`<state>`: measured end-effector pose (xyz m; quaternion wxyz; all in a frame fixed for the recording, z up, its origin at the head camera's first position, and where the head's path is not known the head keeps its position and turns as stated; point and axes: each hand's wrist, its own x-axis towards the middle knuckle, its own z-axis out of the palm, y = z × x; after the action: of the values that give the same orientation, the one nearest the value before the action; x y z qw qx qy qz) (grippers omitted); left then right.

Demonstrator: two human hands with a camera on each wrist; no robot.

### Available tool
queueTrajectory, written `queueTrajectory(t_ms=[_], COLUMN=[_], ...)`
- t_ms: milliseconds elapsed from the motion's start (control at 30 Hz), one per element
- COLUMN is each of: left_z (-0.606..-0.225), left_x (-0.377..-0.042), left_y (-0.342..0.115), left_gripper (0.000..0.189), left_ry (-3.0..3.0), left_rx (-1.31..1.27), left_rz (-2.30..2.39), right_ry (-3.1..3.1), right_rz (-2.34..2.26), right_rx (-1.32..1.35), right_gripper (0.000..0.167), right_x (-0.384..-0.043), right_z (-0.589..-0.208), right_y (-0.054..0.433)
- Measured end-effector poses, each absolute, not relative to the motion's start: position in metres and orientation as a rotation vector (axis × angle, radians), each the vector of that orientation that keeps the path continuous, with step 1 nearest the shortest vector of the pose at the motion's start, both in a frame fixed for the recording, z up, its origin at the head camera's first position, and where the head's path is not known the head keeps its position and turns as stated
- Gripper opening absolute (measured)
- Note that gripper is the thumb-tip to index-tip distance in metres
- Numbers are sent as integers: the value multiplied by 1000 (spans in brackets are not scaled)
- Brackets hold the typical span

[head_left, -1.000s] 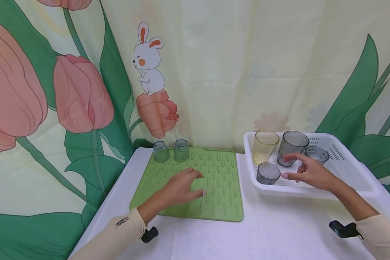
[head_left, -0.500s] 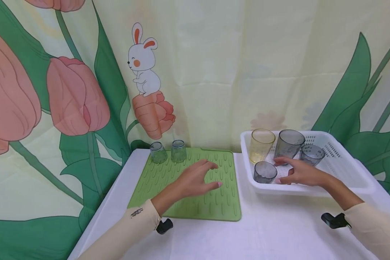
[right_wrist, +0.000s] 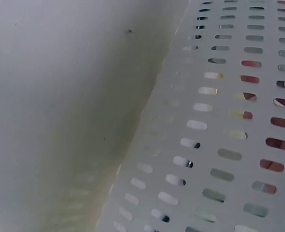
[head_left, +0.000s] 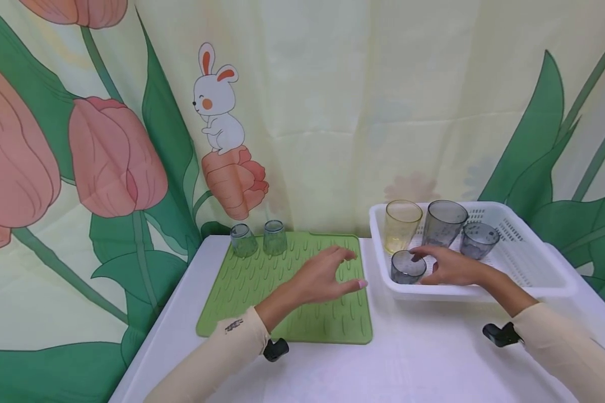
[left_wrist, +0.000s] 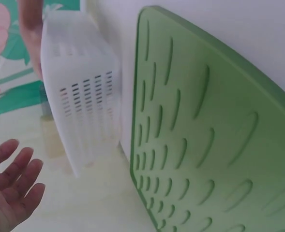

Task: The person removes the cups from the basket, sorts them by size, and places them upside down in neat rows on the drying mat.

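In the head view my right hand (head_left: 448,266) reaches into the white plastic basket (head_left: 544,292). Its fingertips are right at the rim of a small grey drinking glass (head_left: 405,274), with the index finger bent over it and the thumb low at its side. Whether they pinch the glass I cannot tell. My left hand (head_left: 322,277) hangs over the green draining mat (head_left: 302,319), thumb and fingers spread, holding nothing; the left wrist view shows its loosely bent fingers (left_wrist: 23,176). In the right wrist view the slotted basket wall (right_wrist: 219,145) mostly hides my right hand.
The basket also holds a tall yellow glass (head_left: 402,224), a tall grey glass (head_left: 443,221) and a low grey glass (head_left: 479,242). Two bluish glasses (head_left: 244,242) stand upside down at the mat's back left corner. A printed curtain (head_left: 322,112) hangs behind the table.
My right hand has moved left and its fingers have come onto the small grey glass. My left hand has shifted right across the mat. The view has turned slightly.
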<state>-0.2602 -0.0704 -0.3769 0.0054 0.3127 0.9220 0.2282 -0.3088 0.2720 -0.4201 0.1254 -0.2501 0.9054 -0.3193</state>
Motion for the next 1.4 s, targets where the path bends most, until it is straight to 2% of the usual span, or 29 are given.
queueTrajectory(t_ms=[500,867,1233,1400], left_z=[-380,-381,-374,-371], left_x=[-270,-274,-269,-262], left_y=[-47,-40,-36,-35], left_gripper=[62,79,85,88], left_ry=[2851,2858,2836,2790], left_rx=[983,990,1060,1169], left_rz=[791,770,874,962], right_ry=[2665,2718,2745,2697], right_rz=[-991,-1173,-1342,-1468], right_rx=[-655,-723,-792,-883], right_gripper=[77,76,70,68], right_x=[-307,-287,-260,-246], right_z=[-415,-391,-367,-361], right_y=[269,270,258,248])
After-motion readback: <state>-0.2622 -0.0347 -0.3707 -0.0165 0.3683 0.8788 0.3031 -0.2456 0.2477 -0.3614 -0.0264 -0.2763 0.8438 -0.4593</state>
